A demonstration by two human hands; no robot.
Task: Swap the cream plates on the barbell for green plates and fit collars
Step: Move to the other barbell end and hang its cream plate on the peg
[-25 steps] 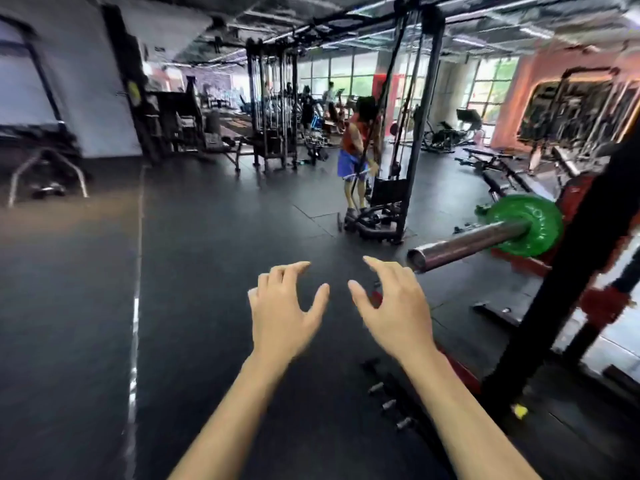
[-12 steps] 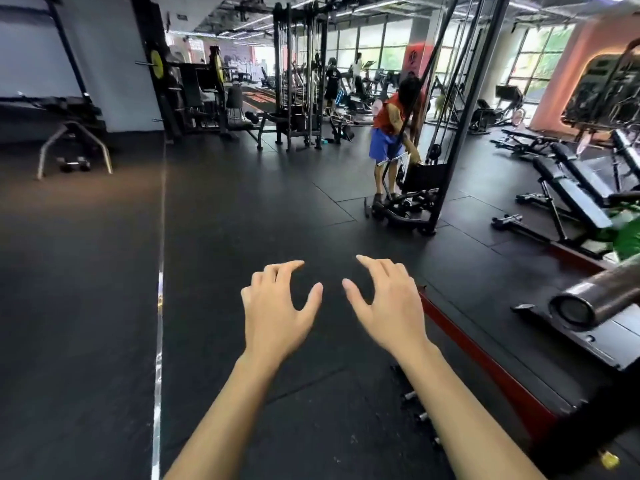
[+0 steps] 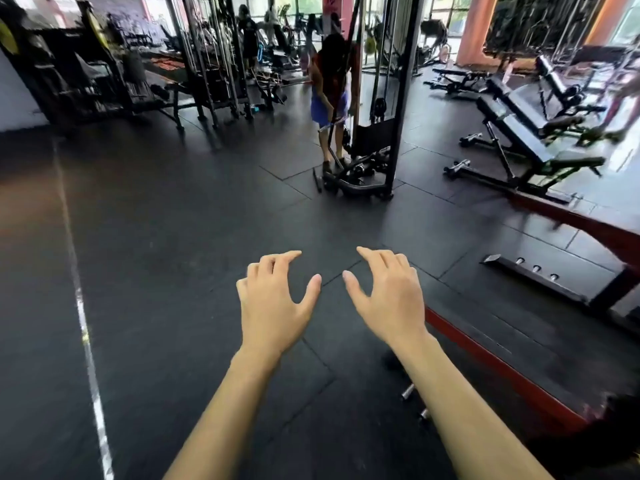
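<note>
Neither barbell nor plates show here. Your left hand (image 3: pixel 277 303) and right hand (image 3: pixel 388 296) hover side by side over the dark rubber floor (image 3: pixel 173 254), fingers spread and loosely bent (gripping nothing). A red-edged platform (image 3: pixel 491 362) sits right; open floor stretches left past a white line (image 3: pixel 83 327).

blk floor (image 3: pixel 173 254) (white stripe (image 3: pixel 86 341)), red platform edge (image 3: pixel 485 358)
</note>
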